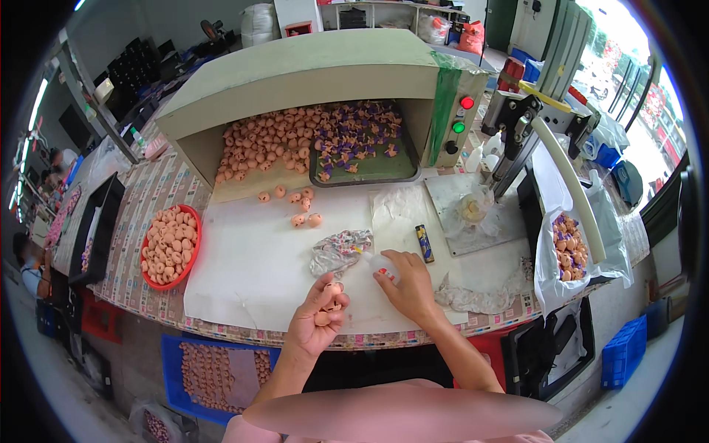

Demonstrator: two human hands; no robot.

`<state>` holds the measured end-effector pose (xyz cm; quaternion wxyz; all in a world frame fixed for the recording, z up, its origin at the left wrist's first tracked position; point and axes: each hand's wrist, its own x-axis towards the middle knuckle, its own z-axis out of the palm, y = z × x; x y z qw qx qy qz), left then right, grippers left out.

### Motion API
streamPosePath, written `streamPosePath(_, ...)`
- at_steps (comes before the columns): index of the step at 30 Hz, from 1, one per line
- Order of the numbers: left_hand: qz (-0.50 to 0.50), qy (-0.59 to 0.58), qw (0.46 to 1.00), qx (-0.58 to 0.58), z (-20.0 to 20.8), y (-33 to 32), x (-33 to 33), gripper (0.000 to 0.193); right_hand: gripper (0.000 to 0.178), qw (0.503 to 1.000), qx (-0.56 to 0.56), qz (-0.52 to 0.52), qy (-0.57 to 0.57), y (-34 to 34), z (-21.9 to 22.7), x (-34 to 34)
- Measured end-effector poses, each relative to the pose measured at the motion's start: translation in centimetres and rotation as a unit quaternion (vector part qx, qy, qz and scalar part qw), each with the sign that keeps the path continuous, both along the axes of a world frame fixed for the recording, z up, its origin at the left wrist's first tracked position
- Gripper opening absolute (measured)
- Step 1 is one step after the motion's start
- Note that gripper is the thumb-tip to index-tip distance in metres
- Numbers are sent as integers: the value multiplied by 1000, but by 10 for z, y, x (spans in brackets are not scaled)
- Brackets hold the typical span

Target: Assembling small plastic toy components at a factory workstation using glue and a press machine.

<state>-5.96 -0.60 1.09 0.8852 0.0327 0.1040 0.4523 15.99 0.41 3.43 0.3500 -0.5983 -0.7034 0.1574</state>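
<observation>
My left hand (pixel 314 325) is closed round several small peach toy heads (pixel 323 318), with one pinched near the fingertips. My right hand (pixel 408 286) grips a white squeeze bottle (pixel 382 268), its thin nozzle pointing left toward crumpled patterned plastic (pixel 336 252). Both hands are over the white sheet (pixel 244 273) near the table's front edge. Beyond them lie a few loose peach heads (pixel 298 220). To the right of the bottle rests a small blue and yellow pack (pixel 424 244).
A green-topped hood (pixel 295 74) shelters piled heads (pixel 266 136) and a dark tray (pixel 369 177) of purple-clothed figures. At left stands a red basket (pixel 193 260) of heads. A press (pixel 509 133) with a metal plate (pixel 461 242) and a lined bin (pixel 550 273) stand at right.
</observation>
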Motion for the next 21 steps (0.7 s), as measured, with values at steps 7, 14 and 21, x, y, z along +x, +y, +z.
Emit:
streamPosePath(7, -16, 148, 987, -60, 15, -5, 21, 35, 41, 943, -79, -44, 322, -62, 8, 20)
streamPosePath(14, -72, 179, 981, -24, -13, -10, 38, 28, 40, 947, 3, -62, 314, -89, 12, 25)
streamPosePath(21, -53, 186, 978, -74, -2, -11, 48, 23, 39, 974, 135, -56, 174, -91, 6, 28)
